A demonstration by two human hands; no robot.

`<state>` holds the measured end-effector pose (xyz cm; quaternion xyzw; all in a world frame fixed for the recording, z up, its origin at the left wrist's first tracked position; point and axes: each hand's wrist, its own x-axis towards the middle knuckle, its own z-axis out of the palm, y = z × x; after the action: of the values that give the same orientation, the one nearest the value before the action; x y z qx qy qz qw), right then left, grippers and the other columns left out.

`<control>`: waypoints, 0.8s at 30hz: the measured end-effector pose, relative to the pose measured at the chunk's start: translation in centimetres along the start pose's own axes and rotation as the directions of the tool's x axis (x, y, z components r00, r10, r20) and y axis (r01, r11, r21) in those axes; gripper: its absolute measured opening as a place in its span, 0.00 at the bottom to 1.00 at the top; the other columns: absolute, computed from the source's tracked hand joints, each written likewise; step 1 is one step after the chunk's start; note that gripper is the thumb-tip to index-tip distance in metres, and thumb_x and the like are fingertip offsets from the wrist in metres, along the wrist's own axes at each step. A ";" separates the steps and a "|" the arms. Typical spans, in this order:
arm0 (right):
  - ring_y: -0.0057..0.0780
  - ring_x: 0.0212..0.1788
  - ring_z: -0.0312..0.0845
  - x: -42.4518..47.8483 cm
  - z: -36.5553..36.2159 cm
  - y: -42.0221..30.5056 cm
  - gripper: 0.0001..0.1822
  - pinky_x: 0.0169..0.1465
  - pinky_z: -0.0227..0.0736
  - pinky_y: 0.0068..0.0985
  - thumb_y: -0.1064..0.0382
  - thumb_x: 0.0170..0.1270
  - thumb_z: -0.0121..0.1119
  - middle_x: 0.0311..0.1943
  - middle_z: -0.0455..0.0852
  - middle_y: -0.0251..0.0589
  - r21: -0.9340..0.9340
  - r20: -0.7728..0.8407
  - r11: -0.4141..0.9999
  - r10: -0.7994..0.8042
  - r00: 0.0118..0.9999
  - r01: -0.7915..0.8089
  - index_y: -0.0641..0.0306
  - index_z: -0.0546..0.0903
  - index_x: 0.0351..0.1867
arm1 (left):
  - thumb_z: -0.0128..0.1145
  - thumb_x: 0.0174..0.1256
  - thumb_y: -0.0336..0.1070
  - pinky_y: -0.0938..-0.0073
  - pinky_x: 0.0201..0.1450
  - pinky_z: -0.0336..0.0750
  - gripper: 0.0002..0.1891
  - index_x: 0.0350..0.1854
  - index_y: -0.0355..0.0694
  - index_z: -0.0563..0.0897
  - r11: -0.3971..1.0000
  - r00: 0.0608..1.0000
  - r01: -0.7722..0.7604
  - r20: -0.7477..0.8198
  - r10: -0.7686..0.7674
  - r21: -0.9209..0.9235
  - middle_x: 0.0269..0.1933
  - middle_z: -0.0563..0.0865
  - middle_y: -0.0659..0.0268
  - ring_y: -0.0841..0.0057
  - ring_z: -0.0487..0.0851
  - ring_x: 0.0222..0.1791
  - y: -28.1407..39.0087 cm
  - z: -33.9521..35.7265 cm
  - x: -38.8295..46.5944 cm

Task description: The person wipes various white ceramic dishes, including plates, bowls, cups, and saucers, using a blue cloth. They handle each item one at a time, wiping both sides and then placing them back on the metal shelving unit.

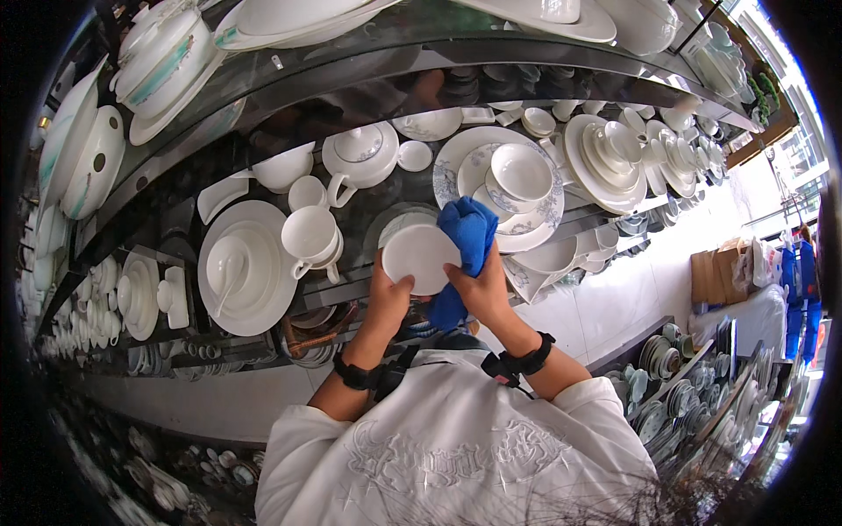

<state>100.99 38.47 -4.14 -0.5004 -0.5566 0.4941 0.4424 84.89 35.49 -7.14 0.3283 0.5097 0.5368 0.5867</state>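
Note:
A round white ceramic dish (421, 260) is held in front of the shelf, a plain pale face turned up at me. My left hand (387, 299) grips its left edge, thumb on top and fingers hidden beneath. On the other side, my right hand (483, 286) clasps a bunched blue cloth (468, 233), with its thumb against the dish's right edge. Part of the cloth hangs below the dish. Just beyond the dish, the rim of another pale round piece (402, 222) shows; whether it rests on the shelf cannot be told.
White cups (310, 233) and a plate (214, 309) with a bowl and spoon stand left. Above them is a lidded teapot (360, 158). Right sits a blue-patterned plate (454, 161) carrying bowls. An upper glass shelf (368, 56) overhangs everything. Cardboard boxes (717, 273) stand on the far floor.

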 end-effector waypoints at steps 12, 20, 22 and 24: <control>0.41 0.53 0.80 1.4 -2.1 0.1 0.32 0.58 0.76 0.39 0.78 0.52 0.63 0.53 0.81 0.50 0.605 0.174 0.736 0.250 0.953 -0.304 0.67 0.68 0.62 | 0.49 0.63 0.23 0.62 0.46 0.88 0.28 0.68 0.35 0.61 0.965 0.984 0.128 -0.089 -0.152 -0.231 0.57 0.78 0.49 0.56 0.85 0.48 0.0 -2.2 2.7; 0.42 0.52 0.80 2.2 -0.8 0.4 0.33 0.57 0.76 0.40 0.77 0.52 0.63 0.53 0.80 0.50 0.614 0.280 0.681 0.286 0.916 -0.400 0.67 0.68 0.63 | 0.49 0.66 0.25 0.66 0.38 0.87 0.21 0.63 0.34 0.67 0.972 0.969 0.211 -0.109 -0.222 -0.106 0.50 0.82 0.49 0.59 0.88 0.39 -0.4 -3.0 3.7; 0.42 0.52 0.81 2.5 -0.5 0.5 0.31 0.57 0.77 0.38 0.76 0.53 0.63 0.53 0.81 0.51 0.566 0.248 0.736 0.277 0.928 -0.371 0.69 0.69 0.61 | 0.50 0.67 0.27 0.69 0.32 0.86 0.19 0.61 0.34 0.68 0.973 0.965 0.223 -0.129 -0.228 -0.053 0.45 0.84 0.51 0.63 0.89 0.33 -0.4 -3.0 3.9; 0.42 0.51 0.81 2.7 -0.5 0.4 0.30 0.58 0.77 0.37 0.75 0.54 0.62 0.52 0.81 0.51 0.536 0.237 0.758 0.286 0.928 -0.370 0.70 0.69 0.61 | 0.52 0.69 0.31 0.73 0.25 0.83 0.18 0.59 0.35 0.70 0.967 0.958 0.253 -0.152 -0.245 0.038 0.39 0.85 0.55 0.69 0.88 0.27 0.1 -3.0 3.8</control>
<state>101.22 41.21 -4.45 -0.3981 -0.3156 0.7418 0.4378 81.65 38.71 -8.82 0.2379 0.6038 0.4663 0.6011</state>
